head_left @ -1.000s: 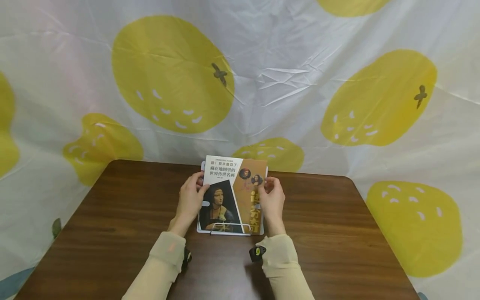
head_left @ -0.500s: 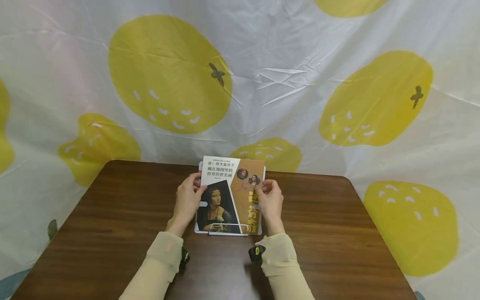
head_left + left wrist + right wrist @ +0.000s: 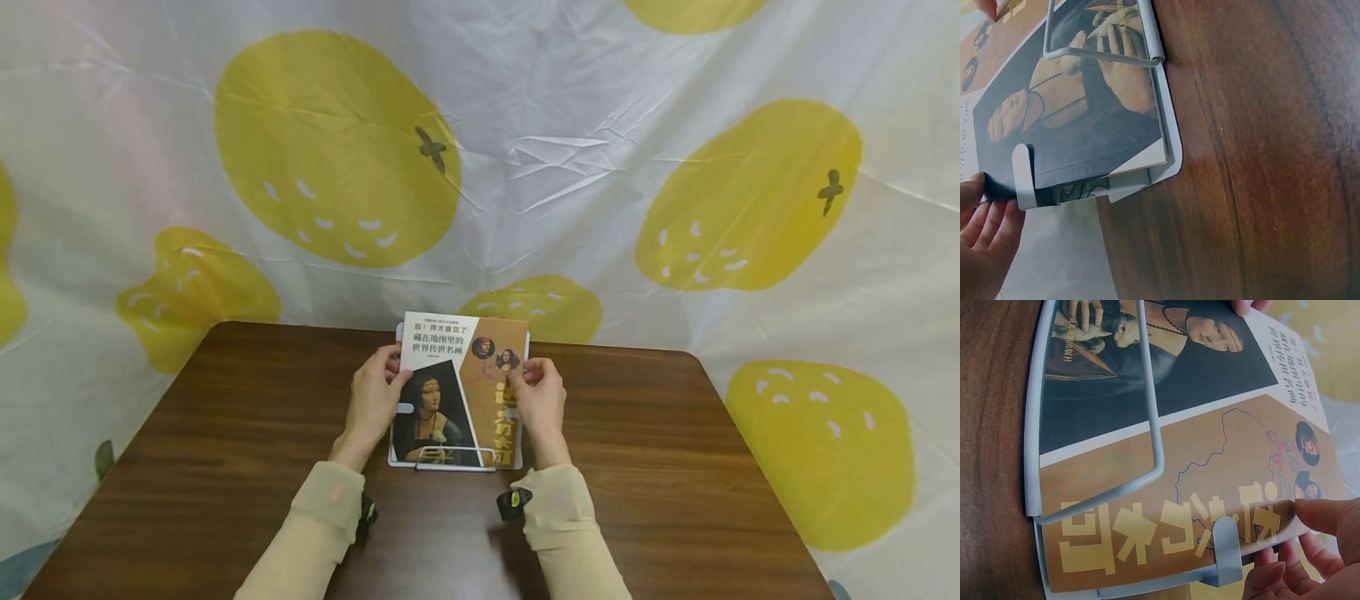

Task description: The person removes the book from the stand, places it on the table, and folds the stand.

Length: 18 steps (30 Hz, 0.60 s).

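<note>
A book with a white, black and orange cover leans on a pale metal book stand near the table's far side. A wire bracket crosses the lower front of the cover, and a small clip laps over each side edge. My left hand grips the book's left edge above the clip, thumb on the cover, fingers behind. On the opposite edge my right hand pinches the book likewise, its thumb on the orange part. The stand's back is hidden behind the book.
The dark brown wooden table extends around the stand on all sides. Behind it hangs a white cloth printed with big yellow fruit. A small black device is worn at each wrist.
The head view has turned slightly, so everything sits a little further left in it. Both hands keep their hold on the book, which stays on the stand.
</note>
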### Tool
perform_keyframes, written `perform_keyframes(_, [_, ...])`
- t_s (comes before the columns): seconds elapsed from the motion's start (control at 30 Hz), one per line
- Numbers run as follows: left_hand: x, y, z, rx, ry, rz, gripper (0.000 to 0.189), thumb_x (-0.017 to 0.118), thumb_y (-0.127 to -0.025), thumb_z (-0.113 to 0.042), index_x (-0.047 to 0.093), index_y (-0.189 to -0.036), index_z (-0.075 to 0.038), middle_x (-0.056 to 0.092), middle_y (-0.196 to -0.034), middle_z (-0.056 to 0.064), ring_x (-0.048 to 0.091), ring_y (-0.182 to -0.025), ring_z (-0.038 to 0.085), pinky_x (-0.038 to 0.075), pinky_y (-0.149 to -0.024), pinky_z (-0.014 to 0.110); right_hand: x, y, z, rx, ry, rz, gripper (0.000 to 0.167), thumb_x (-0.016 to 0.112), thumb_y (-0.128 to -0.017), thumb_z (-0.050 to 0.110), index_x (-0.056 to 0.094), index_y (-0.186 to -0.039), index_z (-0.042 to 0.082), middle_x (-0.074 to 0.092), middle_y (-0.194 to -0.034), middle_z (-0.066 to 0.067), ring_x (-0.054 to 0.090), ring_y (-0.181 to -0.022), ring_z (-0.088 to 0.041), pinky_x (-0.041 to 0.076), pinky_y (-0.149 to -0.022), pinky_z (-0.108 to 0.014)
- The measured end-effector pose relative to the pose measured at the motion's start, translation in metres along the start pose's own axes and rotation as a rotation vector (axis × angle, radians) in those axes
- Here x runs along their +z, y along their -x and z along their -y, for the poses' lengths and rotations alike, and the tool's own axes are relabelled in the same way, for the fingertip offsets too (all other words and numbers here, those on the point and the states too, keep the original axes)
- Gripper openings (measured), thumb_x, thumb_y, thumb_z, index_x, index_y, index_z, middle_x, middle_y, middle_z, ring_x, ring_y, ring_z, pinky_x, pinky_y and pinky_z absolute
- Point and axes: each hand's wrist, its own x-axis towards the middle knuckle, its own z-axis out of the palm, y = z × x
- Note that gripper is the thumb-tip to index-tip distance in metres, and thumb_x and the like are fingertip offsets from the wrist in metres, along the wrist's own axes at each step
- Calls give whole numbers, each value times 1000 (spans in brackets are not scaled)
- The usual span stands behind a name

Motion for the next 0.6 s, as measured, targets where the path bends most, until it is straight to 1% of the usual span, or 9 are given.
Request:
perform_keyframes(0.27, [0,-4,-2,12,8,-9,31,72,-87,-1,61,-116,1,62,-89,13,63,-79,27,51,-71,41,-4,-6,9,-12,9,21,23,73,-85,15,61,-103,7,61,-88,-7,58,-78,-23,45,-66,-34])
perform_keyframes(0.43, [-2,-13,-8,20,-5,-10,29,71,-88,-2,61,-115,0,62,-89,13,63,-79,27,51,-70,41,-6,-13,18,-30,6,27,22,73,-85,13,59,-101,7,60,-89,-6,58,-79,-22,45,-68,-34])
perform_keyframes(0.6, [-5,-23,-15,13,-15,-12,28,71,-89,-4,62,-115,-1,61,-89,12,62,-80,27,50,-72,40,-8,-19,29,-44,-6,27,22,73,-86,12,58,-101,7,58,-88,-5,58,-78,-22,47,-67,-34])
